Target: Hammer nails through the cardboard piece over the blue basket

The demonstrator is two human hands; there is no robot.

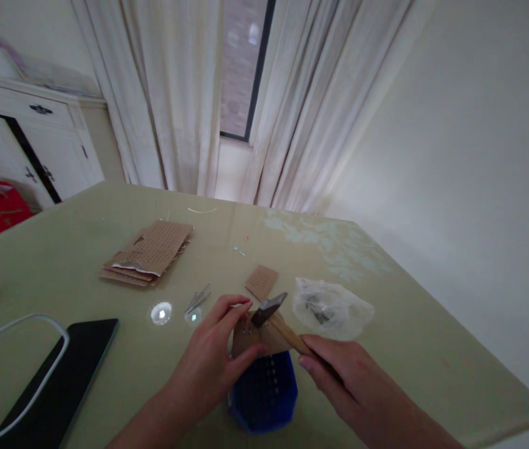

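My right hand is wrapped round the wooden handle of a hammer. Its dark metal head lies over a piece of brown cardboard, close to the fingertips of my left hand. With thumb and fingers, the left hand grips that cardboard by its left side. Small shiny nail heads seem to show on the board near the hammer head. Under the cardboard's near edge stands a blue plastic basket with holes in it. Whatever lies beneath the hammer head is hidden.
Beyond the hands lies a small perforated cardboard piece. A clear plastic bag with nails is at right. Several long nails and a cardboard stack are left. A black tablet-like slab and a white cable occupy the near left.
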